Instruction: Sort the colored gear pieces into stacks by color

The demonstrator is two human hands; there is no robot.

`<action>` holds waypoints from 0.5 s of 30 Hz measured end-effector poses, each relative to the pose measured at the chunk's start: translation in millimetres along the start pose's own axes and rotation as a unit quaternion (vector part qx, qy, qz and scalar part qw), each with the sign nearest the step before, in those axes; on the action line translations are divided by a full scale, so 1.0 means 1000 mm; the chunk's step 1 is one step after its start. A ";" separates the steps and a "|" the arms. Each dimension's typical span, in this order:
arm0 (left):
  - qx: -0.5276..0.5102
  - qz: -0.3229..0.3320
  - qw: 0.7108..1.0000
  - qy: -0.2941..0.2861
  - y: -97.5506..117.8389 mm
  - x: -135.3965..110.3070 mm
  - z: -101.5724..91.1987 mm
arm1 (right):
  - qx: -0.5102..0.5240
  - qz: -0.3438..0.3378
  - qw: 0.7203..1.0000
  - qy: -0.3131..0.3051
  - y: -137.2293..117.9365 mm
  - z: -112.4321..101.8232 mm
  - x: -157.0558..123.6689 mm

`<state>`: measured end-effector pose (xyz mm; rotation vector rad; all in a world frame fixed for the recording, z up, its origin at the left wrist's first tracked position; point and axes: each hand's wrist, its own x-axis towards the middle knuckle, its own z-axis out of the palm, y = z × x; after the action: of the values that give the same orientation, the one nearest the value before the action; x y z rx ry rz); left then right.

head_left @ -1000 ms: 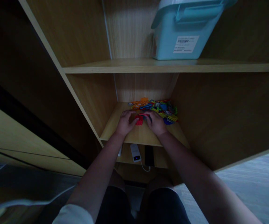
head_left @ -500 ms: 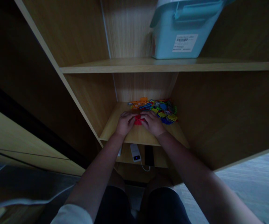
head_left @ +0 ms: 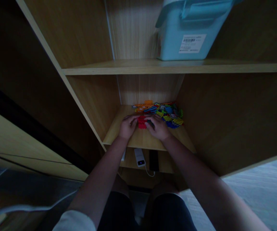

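Observation:
Between my two hands are red plastic pieces (head_left: 142, 122), lying together over the middle shelf (head_left: 138, 139). My left hand (head_left: 128, 126) has its fingers closed on their left side. From the right, my right hand (head_left: 158, 127) grips the same red pieces, its thumb and fingers bent around the edge. Just behind the hands spreads a heap of flat, notched plastic pieces (head_left: 168, 112) in blue, yellow, green and red. Orange pieces (head_left: 145, 105) form the heap's left end. My fingers partly cover the red pieces, so their full shape is hidden.
A light blue lidded bin (head_left: 184, 32) with a white label stands on the upper shelf (head_left: 129, 68). Below my hands, a white device (head_left: 139, 157) with a cable lies beside a dark flat object (head_left: 154, 160). Wooden side panels (head_left: 225, 118) enclose the shelf.
The red pieces have turned between my fingers and now show a broader, flatter face. My right hand's thumb and fingers have parted slightly. Both arms stay in nearly the same place.

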<state>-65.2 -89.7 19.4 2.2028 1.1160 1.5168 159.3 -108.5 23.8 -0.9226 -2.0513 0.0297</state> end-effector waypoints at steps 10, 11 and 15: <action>-0.084 -0.058 0.994 -0.034 -0.023 0.002 0.013 | -0.005 0.061 0.998 0.024 0.020 0.007 -0.002; -0.086 -0.073 0.993 -0.045 -0.025 0.002 0.013 | -0.007 0.065 0.998 0.021 0.022 0.008 -0.003; -0.090 -0.108 0.986 -0.085 -0.032 0.002 0.015 | -0.008 0.066 0.998 0.013 0.026 0.010 -0.005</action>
<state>-66.1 -63.4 -4.1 1.9777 1.0795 1.2606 169.0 -89.4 5.3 -1.0619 -1.9665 0.0730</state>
